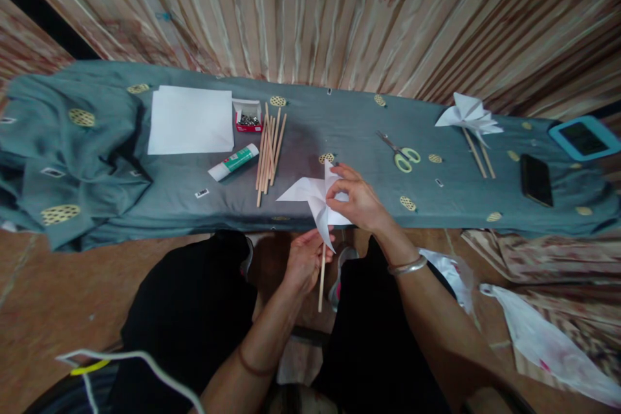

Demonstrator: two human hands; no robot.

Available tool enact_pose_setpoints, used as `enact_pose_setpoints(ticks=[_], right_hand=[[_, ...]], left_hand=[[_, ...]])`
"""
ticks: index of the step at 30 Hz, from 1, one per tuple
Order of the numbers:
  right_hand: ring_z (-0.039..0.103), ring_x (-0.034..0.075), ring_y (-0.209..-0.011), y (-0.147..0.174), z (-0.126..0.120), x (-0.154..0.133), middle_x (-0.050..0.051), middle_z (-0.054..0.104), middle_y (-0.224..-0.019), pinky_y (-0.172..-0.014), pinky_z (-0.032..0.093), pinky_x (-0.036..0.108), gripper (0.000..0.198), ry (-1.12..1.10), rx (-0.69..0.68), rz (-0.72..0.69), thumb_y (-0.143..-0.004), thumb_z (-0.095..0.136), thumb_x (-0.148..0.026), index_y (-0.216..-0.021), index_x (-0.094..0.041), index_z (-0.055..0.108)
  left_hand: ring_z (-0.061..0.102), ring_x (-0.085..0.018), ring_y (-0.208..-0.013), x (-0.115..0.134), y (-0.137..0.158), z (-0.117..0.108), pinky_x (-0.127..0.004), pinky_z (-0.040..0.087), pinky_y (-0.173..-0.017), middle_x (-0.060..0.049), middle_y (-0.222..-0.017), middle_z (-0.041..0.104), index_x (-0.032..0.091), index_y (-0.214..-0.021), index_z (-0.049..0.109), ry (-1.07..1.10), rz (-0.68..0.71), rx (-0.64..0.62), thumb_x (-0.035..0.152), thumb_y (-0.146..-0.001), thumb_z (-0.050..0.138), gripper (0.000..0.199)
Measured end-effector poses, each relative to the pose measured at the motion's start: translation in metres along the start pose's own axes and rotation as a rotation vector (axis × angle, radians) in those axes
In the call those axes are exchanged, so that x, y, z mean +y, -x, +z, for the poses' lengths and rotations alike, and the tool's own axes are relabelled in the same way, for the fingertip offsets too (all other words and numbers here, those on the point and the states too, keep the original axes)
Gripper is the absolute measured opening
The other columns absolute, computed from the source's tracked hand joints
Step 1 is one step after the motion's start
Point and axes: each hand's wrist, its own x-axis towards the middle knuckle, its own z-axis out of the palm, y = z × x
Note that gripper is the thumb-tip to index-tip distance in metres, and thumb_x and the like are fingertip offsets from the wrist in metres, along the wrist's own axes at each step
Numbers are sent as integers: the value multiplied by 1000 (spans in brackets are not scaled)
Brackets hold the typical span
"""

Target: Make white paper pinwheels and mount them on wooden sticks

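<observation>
Pinching a blade of the white paper pinwheel (308,190) near its middle, the fingers of the right hand (359,202) grip the paper over the counter's (334,123) near edge. Below, the left hand (303,262) has its fingers closed about the pinwheel's stick (321,284), partly hidden by a drooping blade. Left of the pinwheel lie loose sticks (268,155), a glue stick (233,163), an open box of pins (248,121) and white paper (191,119). To the right are scissors (403,156), two more pinwheels (466,111), overlapping, and a phone (536,180).
</observation>
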Motion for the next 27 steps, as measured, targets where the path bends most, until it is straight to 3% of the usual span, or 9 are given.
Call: enact_pose_setpoints(ticks=[5,13,20,27], right_hand=[[39,30,-141,1,0,4,9,56,-139,-114,31,51,13,-58,-1,6,-70,71,-19,-82,-23,70],[35,30,-143,-2,-7,7,9,52,-142,-115,28,49,7,-70,-93,19,-69,73,-20,-76,-22,71],[40,29,-140,-9,-10,13,6,53,-141,-115,28,47,7,-137,-151,27,-68,75,-20,-75,-23,74],[38,28,-141,-7,-11,13,7,49,-145,-116,26,45,10,-188,-155,69,-69,74,-20,-78,-23,76]], left_hand=[[48,-5,-35,0,-1,-1,-17,35,-38,-4,-57,68,7,-76,72,-6,1,6,18,-53,82,27],[46,-4,-35,-1,-3,-2,-18,33,-38,-3,-58,68,7,-75,72,-5,0,2,20,-54,83,27],[46,-4,-35,-2,-3,-2,-17,33,-38,-2,-58,68,8,-76,72,14,-16,6,21,-50,85,32],[45,-3,-35,0,-2,0,-17,32,-37,-1,-57,67,8,-76,72,26,-31,-2,21,-47,85,34]])
